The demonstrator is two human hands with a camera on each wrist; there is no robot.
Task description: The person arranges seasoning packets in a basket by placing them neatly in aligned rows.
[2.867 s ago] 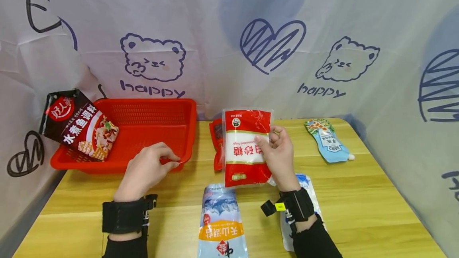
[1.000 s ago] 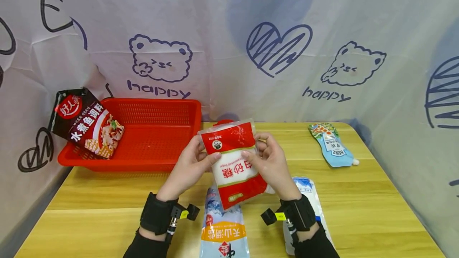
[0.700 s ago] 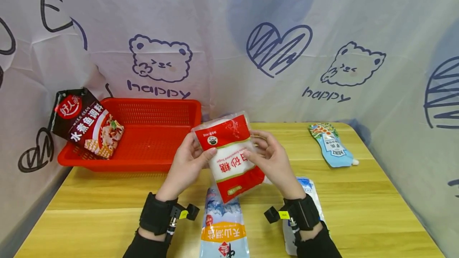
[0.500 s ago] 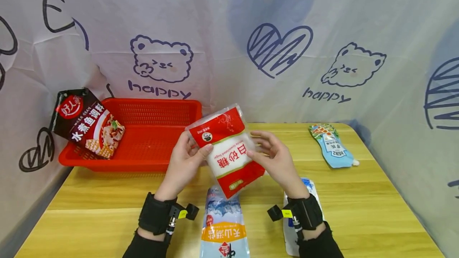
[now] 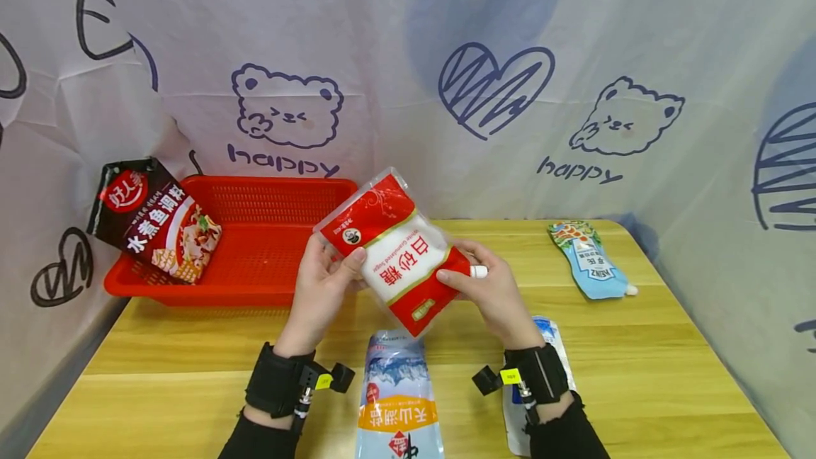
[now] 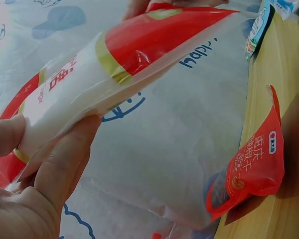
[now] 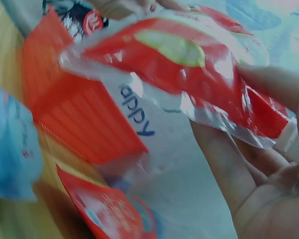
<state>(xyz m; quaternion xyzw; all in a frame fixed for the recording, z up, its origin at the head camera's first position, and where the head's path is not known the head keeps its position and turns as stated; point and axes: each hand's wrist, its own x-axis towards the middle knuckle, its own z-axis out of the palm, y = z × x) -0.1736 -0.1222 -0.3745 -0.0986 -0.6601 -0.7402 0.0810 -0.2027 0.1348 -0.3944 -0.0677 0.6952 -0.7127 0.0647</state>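
Note:
A red and white bag of granulated sugar (image 5: 408, 257) is held up above the table, tilted, its printed face toward the head camera. My left hand (image 5: 319, 289) pinches its left edge, thumb in front and fingers behind. My right hand (image 5: 487, 289) grips the lower right part, its thumb on the red band. A white spout cap (image 5: 478, 271) sticks out at that corner beside the right fingers. Beneath the bag lies a pale blue and orange bag of salt (image 5: 398, 388). The left wrist view shows a small red pouch (image 6: 256, 164) on the table, hidden in the head view.
A red plastic basket (image 5: 268, 292) stands at the back left, with a black and red fish seasoning packet (image 5: 159, 222) leaning in it. A light blue Heinz pouch (image 5: 589, 261) lies at the back right. A white and blue pouch (image 5: 557, 338) lies partly under my right wrist.
My left hand came from the basket's edge to take hold of the sugar bag, previously held by the right hand alone. The bag has since turned anticlockwise and risen; its spout cap now shows.

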